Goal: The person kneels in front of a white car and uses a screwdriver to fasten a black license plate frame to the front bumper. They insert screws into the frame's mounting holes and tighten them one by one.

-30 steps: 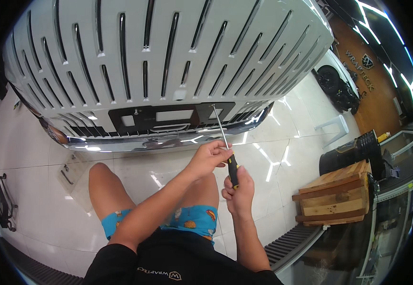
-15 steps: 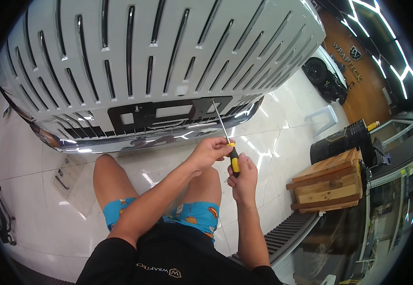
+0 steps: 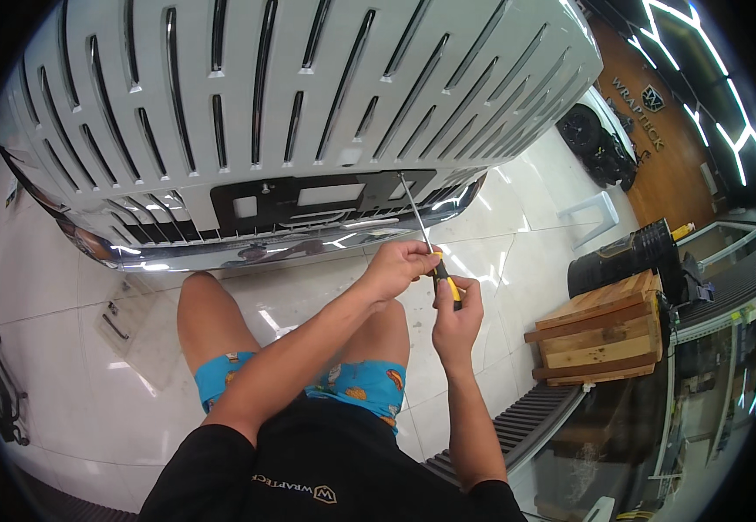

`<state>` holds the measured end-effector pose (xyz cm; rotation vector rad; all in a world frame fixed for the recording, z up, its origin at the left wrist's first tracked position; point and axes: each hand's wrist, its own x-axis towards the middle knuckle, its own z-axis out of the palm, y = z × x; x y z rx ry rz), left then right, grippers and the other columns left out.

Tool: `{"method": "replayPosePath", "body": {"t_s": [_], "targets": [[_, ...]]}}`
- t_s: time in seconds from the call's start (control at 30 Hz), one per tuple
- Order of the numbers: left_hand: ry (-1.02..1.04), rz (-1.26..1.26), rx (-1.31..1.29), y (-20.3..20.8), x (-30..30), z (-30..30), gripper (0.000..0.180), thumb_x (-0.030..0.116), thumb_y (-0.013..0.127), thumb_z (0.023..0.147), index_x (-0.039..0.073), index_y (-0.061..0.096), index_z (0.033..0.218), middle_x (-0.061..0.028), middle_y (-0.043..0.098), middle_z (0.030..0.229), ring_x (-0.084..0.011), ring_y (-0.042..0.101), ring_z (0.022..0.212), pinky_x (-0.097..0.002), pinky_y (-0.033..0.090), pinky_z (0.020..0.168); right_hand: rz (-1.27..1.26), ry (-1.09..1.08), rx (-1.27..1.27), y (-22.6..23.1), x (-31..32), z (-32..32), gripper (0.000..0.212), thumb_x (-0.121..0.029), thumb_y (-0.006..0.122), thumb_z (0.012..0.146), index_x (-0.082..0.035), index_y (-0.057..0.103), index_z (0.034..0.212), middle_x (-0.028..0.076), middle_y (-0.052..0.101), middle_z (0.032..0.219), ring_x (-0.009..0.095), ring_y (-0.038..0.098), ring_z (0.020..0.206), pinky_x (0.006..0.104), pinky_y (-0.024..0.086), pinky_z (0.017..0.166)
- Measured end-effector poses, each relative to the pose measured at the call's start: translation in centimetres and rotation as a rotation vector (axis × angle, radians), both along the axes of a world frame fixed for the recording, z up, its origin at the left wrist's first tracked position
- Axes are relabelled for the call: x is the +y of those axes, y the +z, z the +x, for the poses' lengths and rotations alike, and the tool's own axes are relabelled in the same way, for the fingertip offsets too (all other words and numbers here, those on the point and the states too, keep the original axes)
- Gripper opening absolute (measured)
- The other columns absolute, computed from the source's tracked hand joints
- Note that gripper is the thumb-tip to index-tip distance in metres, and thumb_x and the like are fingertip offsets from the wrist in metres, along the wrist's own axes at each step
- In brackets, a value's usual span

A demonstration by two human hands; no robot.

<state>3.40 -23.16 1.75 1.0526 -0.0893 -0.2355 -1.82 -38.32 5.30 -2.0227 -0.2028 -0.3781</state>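
A long-shafted screwdriver with a yellow and black handle is between my two hands. My left hand pinches it where the shaft meets the handle. Around the rear of the handle my right hand is closed. The shaft runs up and away to a screw at the right end of a black license plate bracket, and its tip appears to touch there. Two rectangular openings and a smaller one show in the bracket, with a bolt at its upper left. It sits low on the car's white slatted front grille.
A chrome bumper edge runs below the bracket, just beyond my knees. At right stand a wooden crate, a black drum and a white stool. A clear flat case lies on the tiled floor at left.
My view has shifted slightly, so the grille and bracket sit a little farther right. My right hand's fingers have turned around the screwdriver handle; both hands keep hold of it.
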Motion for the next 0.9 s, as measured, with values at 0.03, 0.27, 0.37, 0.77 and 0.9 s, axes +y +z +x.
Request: {"method": "replayPosePath", "body": {"t_s": [0.03,0.27,0.37,0.77,0.9], "targets": [[0.012,0.012,-0.005,0.1,0.0,0.0,0.028,0.030,0.074,0.100,0.009,0.075,0.117,0.0012,0.075,0.102,-0.0080,0.060,0.090,-0.0278,0.045,0.082,0.228,0.033,0.150,0.3,-0.2,0.1,0.028,-0.024,0.066,0.104,0.001,0.057,0.112,0.007,0.064,0.079,0.009,0.054,0.057,0.0262,0.039,0.048],[0.044,0.035,0.030,0.7,-0.1,-0.1,0.026,0.035,0.076,0.099,0.010,0.075,0.105,0.0010,0.073,0.097,-0.0094,0.062,0.091,-0.0302,0.047,0.083,0.380,0.110,0.293,1.7,-0.4,-0.4,0.027,-0.026,0.069,0.102,-0.003,0.059,0.110,0.011,0.066,0.081,0.014,0.058,0.056,0.0294,0.043,0.047],[0.041,0.032,0.030,0.6,0.2,-0.6,0.025,0.035,0.075,0.100,0.011,0.075,0.104,0.0010,0.073,0.098,-0.0094,0.063,0.093,-0.0305,0.047,0.084,-0.346,0.023,-0.234,1.1,0.7,-0.7,0.028,-0.019,0.074,0.097,0.000,0.061,0.113,0.012,0.069,0.083,0.019,0.062,0.060,0.0351,0.049,0.056],[-0.087,-0.001,0.069,0.7,1.3,-0.1,0.034,0.039,0.061,0.107,0.011,0.071,0.125,-0.0007,0.073,0.112,-0.0110,0.067,0.100,-0.0289,0.049,0.085,-0.236,-0.040,-0.072,1.2,0.5,0.1,0.024,-0.015,0.074,0.097,0.003,0.064,0.109,0.005,0.066,0.076,0.010,0.055,0.064,0.0284,0.043,0.056],[-0.021,-0.083,0.112,0.6,3.7,-0.7,0.034,0.037,0.056,0.110,0.011,0.070,0.127,-0.0045,0.074,0.109,-0.0136,0.071,0.095,-0.0297,0.053,0.083,-0.322,-0.053,-0.059,1.4,1.3,-4.2,0.028,-0.015,0.073,0.096,0.003,0.063,0.115,0.013,0.071,0.085,0.019,0.067,0.076,0.0350,0.052,0.068]]}}
